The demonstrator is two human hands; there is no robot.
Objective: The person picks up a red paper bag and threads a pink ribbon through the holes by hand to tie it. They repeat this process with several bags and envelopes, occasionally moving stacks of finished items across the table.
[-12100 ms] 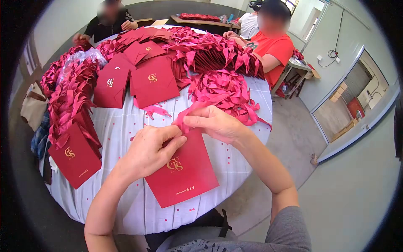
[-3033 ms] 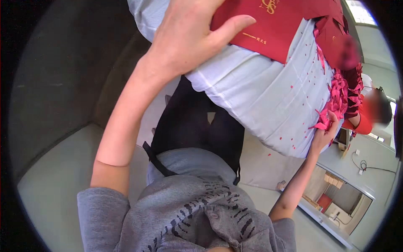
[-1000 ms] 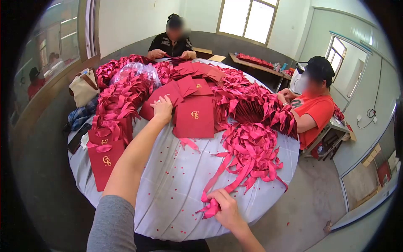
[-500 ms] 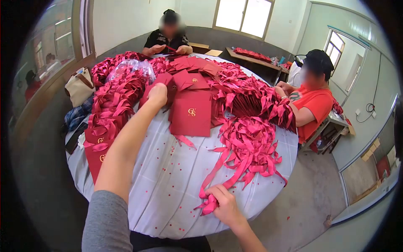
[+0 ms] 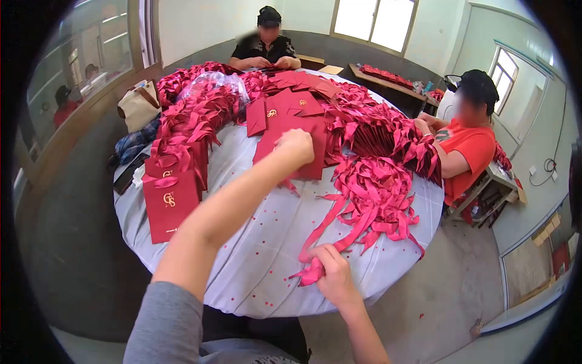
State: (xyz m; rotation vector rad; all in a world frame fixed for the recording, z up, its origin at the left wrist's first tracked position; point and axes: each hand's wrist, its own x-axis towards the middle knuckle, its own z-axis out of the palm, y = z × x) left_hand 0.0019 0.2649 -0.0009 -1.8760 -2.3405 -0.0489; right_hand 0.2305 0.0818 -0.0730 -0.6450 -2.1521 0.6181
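My left hand (image 5: 296, 147) is over the dark red cards (image 5: 312, 167) with gold lettering at the middle of the round table; its fingertips are mostly hidden behind the back of the hand. Near the front edge, my right hand (image 5: 333, 273) is closed on a pink ribbon (image 5: 311, 274), whose strips run up toward a tangled heap of pink ribbons (image 5: 379, 191). Left of my forearm stands a long row of red bags with ribbons (image 5: 171, 203).
A co-worker in black (image 5: 267, 51) sits at the far side, another in a red shirt (image 5: 470, 148) at the right. A cream bag (image 5: 138, 106) lies at the left edge, near clear plastic (image 5: 215, 85). Small red dots are scattered over the white cloth (image 5: 254, 267).
The view has shifted, so the table sits further right. My left hand has moved right and toward me, from the upper stack onto the large card. My right hand still holds ribbon.
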